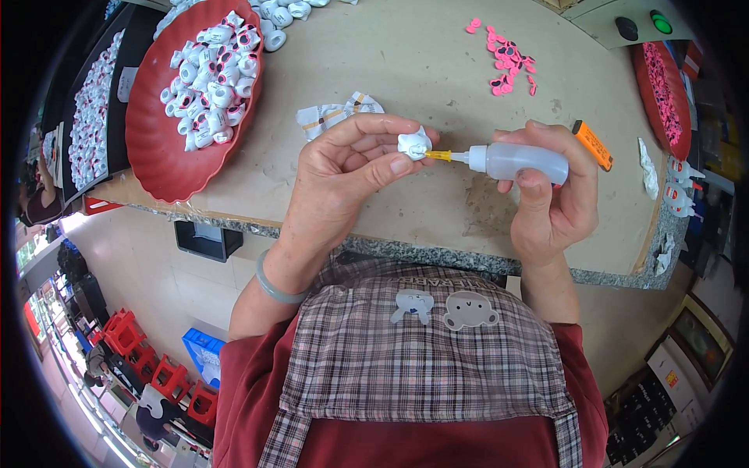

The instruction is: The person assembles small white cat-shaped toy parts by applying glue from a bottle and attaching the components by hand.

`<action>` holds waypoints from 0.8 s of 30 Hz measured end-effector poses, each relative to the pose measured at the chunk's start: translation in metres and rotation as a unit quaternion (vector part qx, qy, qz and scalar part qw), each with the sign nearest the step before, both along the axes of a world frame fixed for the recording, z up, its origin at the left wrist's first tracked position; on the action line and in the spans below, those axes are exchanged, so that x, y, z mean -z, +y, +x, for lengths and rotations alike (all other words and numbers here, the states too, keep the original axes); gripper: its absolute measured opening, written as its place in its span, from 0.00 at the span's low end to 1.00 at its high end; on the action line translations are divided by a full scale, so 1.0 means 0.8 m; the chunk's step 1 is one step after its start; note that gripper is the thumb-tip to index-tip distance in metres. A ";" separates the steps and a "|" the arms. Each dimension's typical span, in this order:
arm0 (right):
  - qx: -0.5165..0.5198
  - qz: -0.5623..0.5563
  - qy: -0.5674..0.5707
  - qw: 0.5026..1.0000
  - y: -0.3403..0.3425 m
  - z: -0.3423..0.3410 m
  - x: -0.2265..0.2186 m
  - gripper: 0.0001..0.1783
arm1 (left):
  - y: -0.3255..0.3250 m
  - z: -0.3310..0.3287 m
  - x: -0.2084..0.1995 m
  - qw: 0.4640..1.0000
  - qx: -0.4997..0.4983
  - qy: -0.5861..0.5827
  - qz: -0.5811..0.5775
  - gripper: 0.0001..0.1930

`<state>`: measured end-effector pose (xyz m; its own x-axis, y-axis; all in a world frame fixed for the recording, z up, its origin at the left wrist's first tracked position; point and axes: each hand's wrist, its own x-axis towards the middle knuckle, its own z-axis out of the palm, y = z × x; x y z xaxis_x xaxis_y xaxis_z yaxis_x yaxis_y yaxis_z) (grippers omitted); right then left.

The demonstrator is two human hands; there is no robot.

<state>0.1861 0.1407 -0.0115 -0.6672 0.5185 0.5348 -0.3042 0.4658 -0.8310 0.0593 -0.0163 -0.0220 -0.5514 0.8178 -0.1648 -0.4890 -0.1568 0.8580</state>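
Between the thumb and fingers of my left hand (347, 160) is a small white cat-head-shaped piece (413, 144). My right hand (558, 187) is wrapped round a translucent squeeze bottle (524, 161) lying sideways. Its yellow needle tip (439, 155) points left and meets the white piece, as far as I can see. A crumpled strip of patterned paper (331, 115) lies just beyond my left hand. Right of my right hand rests an orange box cutter (594, 146).
A red scalloped bowl (152, 132) of white and pink pieces stands at the left. Pink bits (509, 61) lie scattered at the far right, near another red bowl (651, 93). Small white bottles (680, 189) hang by the right edge. The granite table edge (468, 257) runs before me.
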 end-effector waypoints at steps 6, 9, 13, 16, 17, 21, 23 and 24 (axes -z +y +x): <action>-0.011 -0.014 -0.003 1.000 0.000 0.001 -0.001 0.19 | 0.000 -0.001 0.000 1.000 0.001 -0.001 -0.001 0.15; -0.002 0.017 -0.001 1.000 0.001 0.000 0.001 0.19 | 0.000 -0.002 -0.001 1.000 -0.004 -0.016 -0.003 0.14; -0.003 0.013 -0.019 1.000 0.002 0.001 -0.001 0.19 | 0.000 -0.003 -0.001 1.000 -0.005 -0.017 -0.009 0.14; 0.001 0.005 -0.019 1.000 0.003 0.001 -0.002 0.19 | 0.001 -0.002 -0.001 1.000 0.001 -0.015 -0.003 0.14; 0.001 0.007 -0.016 1.000 0.004 0.001 -0.001 0.19 | 0.000 -0.002 0.000 1.000 0.005 -0.006 -0.004 0.15; -0.003 -0.003 -0.004 1.000 0.001 0.000 -0.001 0.19 | 0.001 -0.003 -0.003 1.000 0.011 -0.029 -0.004 0.13; -0.001 -0.014 -0.005 1.000 -0.002 0.000 -0.002 0.19 | 0.001 -0.002 -0.002 1.000 0.014 -0.017 -0.011 0.15; -0.001 -0.013 -0.006 1.000 -0.002 0.000 -0.002 0.19 | 0.001 -0.002 -0.002 1.000 0.014 -0.017 -0.011 0.15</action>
